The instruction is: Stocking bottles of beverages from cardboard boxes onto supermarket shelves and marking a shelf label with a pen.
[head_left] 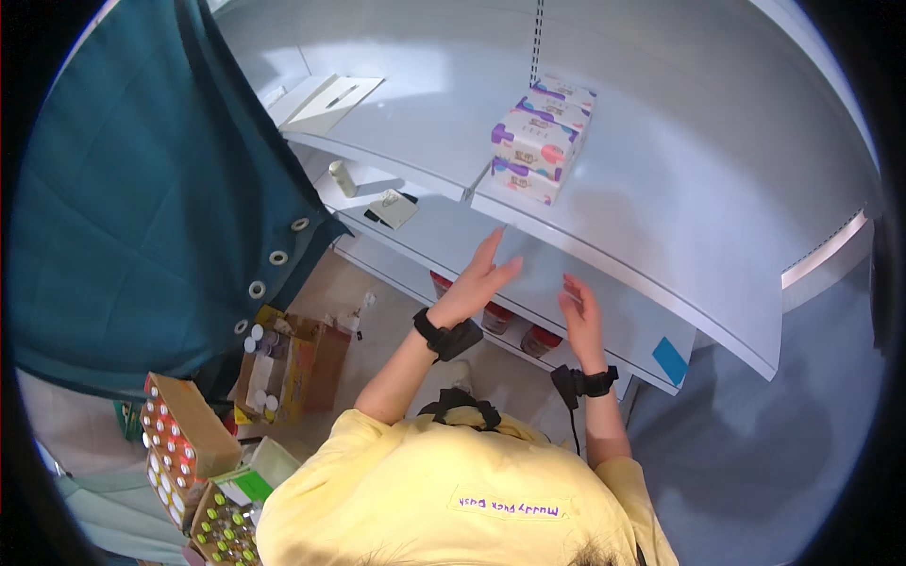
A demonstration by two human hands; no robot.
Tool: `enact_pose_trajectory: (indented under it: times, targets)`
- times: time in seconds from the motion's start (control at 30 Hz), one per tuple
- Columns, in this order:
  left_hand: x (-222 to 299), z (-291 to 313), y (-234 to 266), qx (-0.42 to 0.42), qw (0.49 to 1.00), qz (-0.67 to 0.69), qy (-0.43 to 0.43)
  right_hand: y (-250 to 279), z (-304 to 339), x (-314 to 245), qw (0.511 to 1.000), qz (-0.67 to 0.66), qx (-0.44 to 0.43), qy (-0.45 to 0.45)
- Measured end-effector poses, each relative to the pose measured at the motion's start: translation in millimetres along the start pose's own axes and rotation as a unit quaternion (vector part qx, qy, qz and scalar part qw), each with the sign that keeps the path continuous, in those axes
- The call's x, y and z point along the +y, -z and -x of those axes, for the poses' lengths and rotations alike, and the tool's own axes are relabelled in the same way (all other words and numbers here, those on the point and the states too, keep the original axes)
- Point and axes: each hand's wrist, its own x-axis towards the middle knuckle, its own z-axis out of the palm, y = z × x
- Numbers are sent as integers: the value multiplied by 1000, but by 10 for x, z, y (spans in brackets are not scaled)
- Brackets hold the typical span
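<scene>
My left hand [475,286] is held out before the shelves with its fingers stretched and the thumb apart, holding nothing. Facing it, my right hand [583,319] is raised with its fingers spread and slightly curved, also without anything in it. A gap separates the two palms. Beyond them, a stack of white tissue packs [534,141] with purple and pink patterns sits on the upper shelf [651,226], near its front edge. Neither hand touches the packs. Lidded jars with red contents [540,341] stand on the lowest shelf, partly hidden by my hands and the shelf above.
Left on the shelves are a white board with a pen [330,102], a pale cylindrical container [343,178] and a white card [393,208]. A blue card [670,361] lies at right. A teal curtain [123,208] hangs left, above cartons of bottles [184,439].
</scene>
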Motion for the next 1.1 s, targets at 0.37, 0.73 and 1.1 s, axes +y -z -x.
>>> enact_pose_trajectory:
  times: [0.37,0.73,1.1]
  targets:
    - [80,-1191,461,27,995,12,-93,-403,-1389,-364,988,73,117,71]
    - [-132,-1563,406,50,985,59,-152,-414,-1829,-405,988,71,108,89]
    - [-41,-1565,221,152,975,53,-151,-276,-1954,-353,988,40,21,145]
